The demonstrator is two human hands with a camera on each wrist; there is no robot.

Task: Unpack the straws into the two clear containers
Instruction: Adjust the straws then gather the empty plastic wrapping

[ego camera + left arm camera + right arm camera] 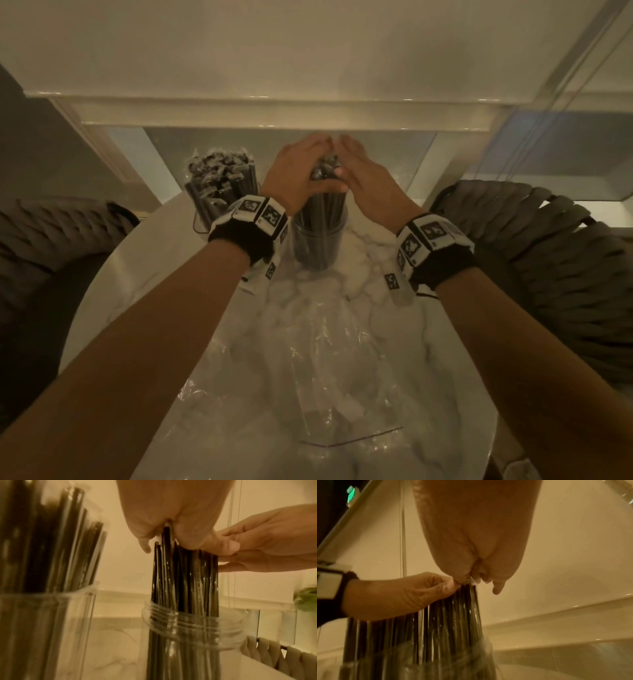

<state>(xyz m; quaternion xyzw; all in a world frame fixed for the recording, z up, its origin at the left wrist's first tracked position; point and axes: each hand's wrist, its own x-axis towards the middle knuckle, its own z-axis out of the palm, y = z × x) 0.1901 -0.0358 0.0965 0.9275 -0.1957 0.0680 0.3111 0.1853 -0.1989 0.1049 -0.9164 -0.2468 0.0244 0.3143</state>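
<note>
Marble table [404, 342]: both hands [294, 174] [368, 181] clasp straws [322, 205] standing in clear container [317, 246].

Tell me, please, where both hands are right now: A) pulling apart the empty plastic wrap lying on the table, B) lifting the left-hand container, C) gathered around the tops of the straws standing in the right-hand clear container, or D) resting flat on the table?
C: the left hand and right hand close around the tops of the straws standing in the right-hand clear container.

A white marble table [113, 274] carries two straw-filled clear containers [317, 246] and crumpled plastic wrap [318, 342].
</note>
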